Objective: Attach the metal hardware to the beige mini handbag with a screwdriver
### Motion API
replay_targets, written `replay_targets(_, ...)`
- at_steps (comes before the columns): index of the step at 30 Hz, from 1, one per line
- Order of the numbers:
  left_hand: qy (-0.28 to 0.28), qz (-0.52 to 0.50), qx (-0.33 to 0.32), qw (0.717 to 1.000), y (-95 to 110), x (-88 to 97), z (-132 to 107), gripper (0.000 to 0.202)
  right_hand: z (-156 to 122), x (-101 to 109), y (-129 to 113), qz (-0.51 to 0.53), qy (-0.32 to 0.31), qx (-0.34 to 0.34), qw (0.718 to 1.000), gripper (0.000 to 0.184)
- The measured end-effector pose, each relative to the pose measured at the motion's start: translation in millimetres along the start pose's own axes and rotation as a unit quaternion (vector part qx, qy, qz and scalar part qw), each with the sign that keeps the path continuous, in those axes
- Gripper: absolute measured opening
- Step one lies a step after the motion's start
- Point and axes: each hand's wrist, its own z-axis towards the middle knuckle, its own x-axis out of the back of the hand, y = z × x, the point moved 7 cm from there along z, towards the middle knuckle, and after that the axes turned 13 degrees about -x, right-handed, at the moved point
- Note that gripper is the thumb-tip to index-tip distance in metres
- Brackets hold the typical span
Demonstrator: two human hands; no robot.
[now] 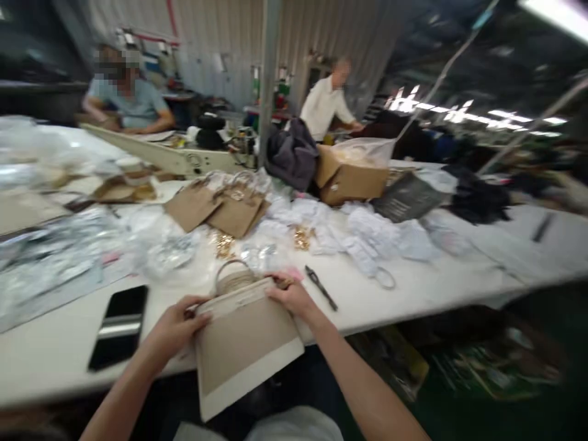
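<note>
A flat beige handbag (245, 337) with a pale band along its lower edge is tilted over the table's front edge. A round handle (233, 264) stands up behind its top edge. My left hand (181, 324) grips the bag's upper left corner between thumb and fingers. At the upper right corner, my right hand (289, 294) is closed on the bag, its fingers along the top edge. Just right of that hand lies a dark slim tool (321, 288), blurred. A black phone (118, 327) rests on the table to the left of my left hand.
Brown bag pieces (234, 211), gold metal fittings (224, 245) and white wrapping (367, 229) are spread across the white table (362, 306). Behind are a cardboard box (353, 180) and a metal post (269, 86). Two people (126, 101) work at the back.
</note>
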Motion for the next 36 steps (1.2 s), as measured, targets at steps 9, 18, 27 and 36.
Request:
replay_targets(9,0.004,-0.057,0.025,0.998,-16.3,13.8,-17.4,0.07,-5.4,3.6,5.4,-0.034,-0.008,-0.018,0.999,0.052)
replay_targets(18,-0.004,0.027,0.015,1.0,-9.6,15.2,-14.4,0.053,-3.4,7.1,4.6,-0.032,-0.031,-0.046,0.998,0.06)
replay_targets(27,-0.033,0.094,0.007,0.995,8.6,17.9,-8.0,0.047,-2.4,2.5,7.1,-0.006,-0.026,-0.065,0.998,0.054)
replay_targets(36,-0.051,0.057,0.021,0.997,-15.1,18.0,0.8,0.06,1.3,1.8,0.6,0.039,-0.037,-0.041,0.998,0.051)
